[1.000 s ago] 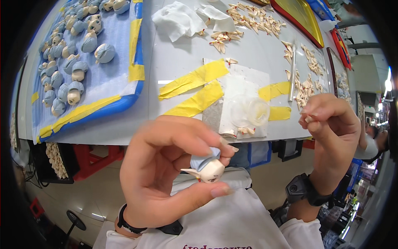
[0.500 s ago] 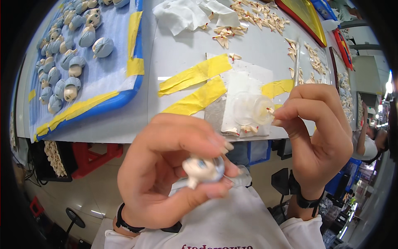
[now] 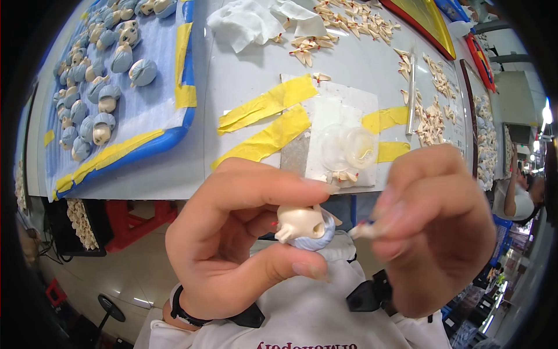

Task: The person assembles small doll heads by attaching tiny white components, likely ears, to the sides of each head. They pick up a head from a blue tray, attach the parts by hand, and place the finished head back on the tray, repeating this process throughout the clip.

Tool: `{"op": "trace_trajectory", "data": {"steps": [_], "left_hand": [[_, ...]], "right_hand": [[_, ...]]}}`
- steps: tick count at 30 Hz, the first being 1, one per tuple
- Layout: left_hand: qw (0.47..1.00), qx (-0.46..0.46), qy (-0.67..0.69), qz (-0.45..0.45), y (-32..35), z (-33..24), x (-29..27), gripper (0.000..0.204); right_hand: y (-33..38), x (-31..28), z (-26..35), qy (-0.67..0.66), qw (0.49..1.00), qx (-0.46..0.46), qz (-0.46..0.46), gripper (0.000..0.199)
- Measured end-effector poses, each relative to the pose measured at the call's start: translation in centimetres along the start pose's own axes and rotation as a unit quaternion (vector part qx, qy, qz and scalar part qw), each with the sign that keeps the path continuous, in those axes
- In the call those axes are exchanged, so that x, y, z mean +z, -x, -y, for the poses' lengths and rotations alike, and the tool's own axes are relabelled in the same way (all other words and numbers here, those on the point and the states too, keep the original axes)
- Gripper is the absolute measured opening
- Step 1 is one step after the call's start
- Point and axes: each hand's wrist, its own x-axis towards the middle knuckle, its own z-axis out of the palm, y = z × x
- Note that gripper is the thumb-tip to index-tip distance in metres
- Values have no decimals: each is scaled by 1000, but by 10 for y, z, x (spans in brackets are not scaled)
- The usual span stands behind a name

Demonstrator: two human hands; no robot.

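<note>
1. Left hand: thumb below and fingers above pinch the small doll head, which is raised in front of the shirt, near the tabletop edge.
2. Doll head orientation: tilted, pale surface and a round hollow visible, blue hair toward the right and below.
3. Right hand: thumb and fingers pressed on a small pale piece, just beside the doll head and apart from it. Motion blur; I cannot make out its exact shape.
4. Marking: dark red lettering on the shirt front, inverted from here and partly cut off.
5. Tabletop, left: blue tray holding many blue-haired heads.
6. Tabletop, centre: clear shallow cups on a white sheet, yellow tape at both sides.
7. Tabletop, far side and right: pale, red-marked pointed pieces; white cloth.
</note>
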Motion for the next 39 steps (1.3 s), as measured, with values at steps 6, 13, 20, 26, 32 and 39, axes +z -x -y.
{"op": "trace_trajectory", "data": {"steps": [6, 13, 20, 26, 32, 39], "left_hand": [[997, 34, -49, 51, 3, -2, -10, 48], [994, 45, -92, 26, 9, 0, -8, 43], [942, 208, -257, 65, -4, -3, -6, 44], [845, 264, -456, 95, -8, -14, 26, 41], [802, 205, -555, -78, -19, -35, -55, 31], [798, 153, -560, -164, -35, -64, -137, 30]], "right_hand": [[2, -4, -8, 92, 989, -98, 66, 16], [9, 0, -7, 165, 980, -97, 53, 19], [3, -6, 9, 0, 993, 71, 95, 26], [-2, -58, 15, 13, 980, 175, 89, 41], [1, -260, -40, 377, 888, 226, -137, 20], [4, -284, -64, 603, 778, 173, -40, 25]]}}
